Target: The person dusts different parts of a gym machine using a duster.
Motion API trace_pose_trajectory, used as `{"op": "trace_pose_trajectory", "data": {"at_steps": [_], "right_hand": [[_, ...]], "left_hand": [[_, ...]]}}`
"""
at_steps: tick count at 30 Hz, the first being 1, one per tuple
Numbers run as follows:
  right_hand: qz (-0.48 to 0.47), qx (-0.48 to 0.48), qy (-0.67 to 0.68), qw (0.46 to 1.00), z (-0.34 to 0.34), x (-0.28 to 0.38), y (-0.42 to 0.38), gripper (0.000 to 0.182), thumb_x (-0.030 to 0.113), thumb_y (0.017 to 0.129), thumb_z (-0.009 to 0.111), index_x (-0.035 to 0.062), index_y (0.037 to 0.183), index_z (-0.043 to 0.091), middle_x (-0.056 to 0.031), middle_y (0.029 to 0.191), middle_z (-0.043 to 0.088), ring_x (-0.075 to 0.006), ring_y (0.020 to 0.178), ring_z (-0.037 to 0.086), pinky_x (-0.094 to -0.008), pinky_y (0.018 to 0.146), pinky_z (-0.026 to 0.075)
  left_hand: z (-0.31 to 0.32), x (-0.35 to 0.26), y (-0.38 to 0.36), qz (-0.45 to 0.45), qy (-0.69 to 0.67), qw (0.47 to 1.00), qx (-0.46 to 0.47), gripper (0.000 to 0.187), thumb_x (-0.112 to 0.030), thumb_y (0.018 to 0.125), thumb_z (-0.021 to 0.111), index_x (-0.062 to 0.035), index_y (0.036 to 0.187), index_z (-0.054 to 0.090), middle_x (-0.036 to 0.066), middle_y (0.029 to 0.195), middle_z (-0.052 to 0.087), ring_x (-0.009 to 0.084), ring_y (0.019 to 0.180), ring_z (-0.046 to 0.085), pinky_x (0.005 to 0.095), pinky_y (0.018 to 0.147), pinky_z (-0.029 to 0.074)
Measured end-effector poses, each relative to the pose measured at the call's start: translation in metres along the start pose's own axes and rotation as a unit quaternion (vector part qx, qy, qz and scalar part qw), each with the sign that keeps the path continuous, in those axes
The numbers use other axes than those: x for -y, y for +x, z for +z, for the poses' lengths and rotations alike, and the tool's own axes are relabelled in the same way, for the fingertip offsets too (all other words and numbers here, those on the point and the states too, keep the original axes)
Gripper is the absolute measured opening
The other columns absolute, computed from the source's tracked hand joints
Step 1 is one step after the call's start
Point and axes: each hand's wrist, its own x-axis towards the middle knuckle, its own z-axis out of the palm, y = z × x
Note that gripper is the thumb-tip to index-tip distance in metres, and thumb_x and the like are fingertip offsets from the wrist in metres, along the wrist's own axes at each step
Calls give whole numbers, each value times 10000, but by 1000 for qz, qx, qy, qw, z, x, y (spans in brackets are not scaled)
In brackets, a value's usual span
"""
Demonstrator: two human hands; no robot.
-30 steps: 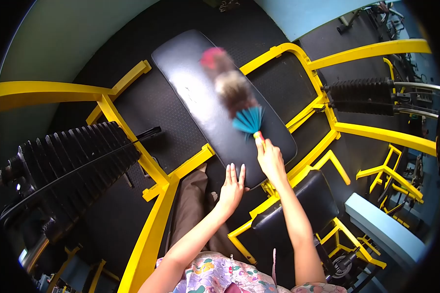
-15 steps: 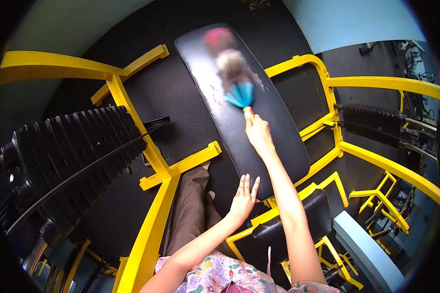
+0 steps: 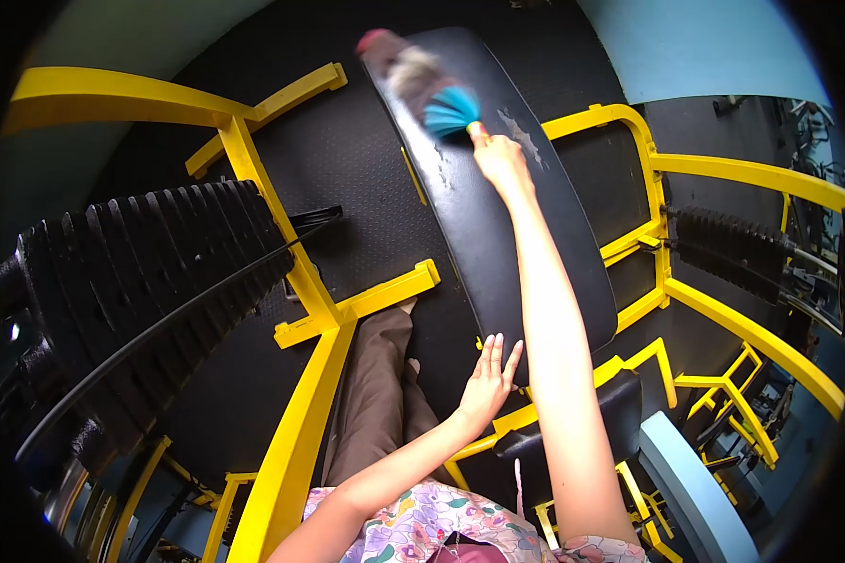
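Observation:
My right hand (image 3: 503,163) grips the handle of a feather duster (image 3: 451,111) with teal, pale and dark bands and a red tip. The duster's head is smeared by motion and lies over the far left part of a black padded bench (image 3: 526,244). Worn, peeling patches mark the bench's cover near its far end. My left hand (image 3: 487,381) is open, fingers stretched out, at the near end of the bench beside its edge.
Yellow steel frames (image 3: 319,342) stand on both sides of the bench. A black weight stack (image 3: 150,244) with a cable is at left, another (image 3: 732,246) at right. Below my right arm is a black seat pad (image 3: 620,403). Black textured mat (image 3: 366,235) covers the floor.
My right hand has pushed the duster farther up the bench, and its head has swung left toward the far left edge. My left hand stays at the near end, still open.

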Motion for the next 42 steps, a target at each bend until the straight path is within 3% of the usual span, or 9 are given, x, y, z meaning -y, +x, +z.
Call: {"op": "trace_pose_trajectory", "data": {"at_steps": [1,4,7,9,15,21,37,41,42], "right_hand": [[63,49,48,996,5,-11,12,622,483,884,336,-79,805,590,-181,586,583,-283,556,621,-374,521,507],[78,-10,98,992,34,-37,9,636,468,892,327,-108,754,557,-158,558,566,-215,438,579,-315,383,467],[-15,21,39,999,7,-22,-43,554,435,884,373,-87,859,557,-294,777,587,-408,747,602,-456,649,493],[-26,69,-16,997,-4,-27,-69,482,411,878,388,-29,860,583,-281,803,592,-422,823,584,-487,719,474],[70,-38,58,995,-25,-84,-81,470,378,896,380,-55,828,553,-291,752,580,-427,751,580,-471,670,476],[12,75,-6,997,-54,-99,-156,450,408,878,409,-23,864,534,-275,730,583,-430,751,583,-485,651,485],[114,-10,50,992,-93,-189,-263,460,413,884,398,-20,882,554,-290,798,578,-437,806,556,-500,686,459],[93,63,63,992,-97,-188,-305,474,439,868,422,-12,908,562,-270,842,582,-425,843,554,-471,717,452],[104,71,50,991,-105,-186,-315,481,456,858,433,1,917,576,-264,855,584,-416,849,560,-461,712,454]], "left_hand": [[4,-1,-2,-2,44,999,2,785,-368,756,558,-40,1363,183,277,1328,285,366,1250,293,346,1008,308],[11,-2,-2,-9,77,997,0,770,-345,759,564,-39,1360,193,278,1332,278,367,1253,286,347,1009,306],[2,-1,-1,-14,-75,997,-21,797,-365,738,583,-59,1363,194,270,1325,293,364,1251,288,351,1014,303],[-5,-2,0,-19,-69,997,-14,823,-388,726,590,-63,1365,185,264,1319,305,361,1249,291,350,1017,298],[-5,-3,1,-10,-67,997,-40,789,-378,713,608,-80,1348,247,285,1298,317,387,1231,309,331,946,392],[-7,-8,1,-16,-60,997,-34,821,-377,685,628,-79,1349,248,262,1295,340,360,1236,315,336,999,330],[3,-13,-2,-1,-52,997,-63,884,-376,635,677,-80,1346,243,293,1292,314,374,1221,326,343,922,411],[4,-10,10,-12,-87,996,-33,924,-303,524,773,-21,1279,321,295,1211,390,401,1151,394,371,886,430],[-14,-14,16,-12,-96,995,-17,792,-221,451,815,-5,1134,476,267,1082,507,387,1074,468,382,836,458]]}}
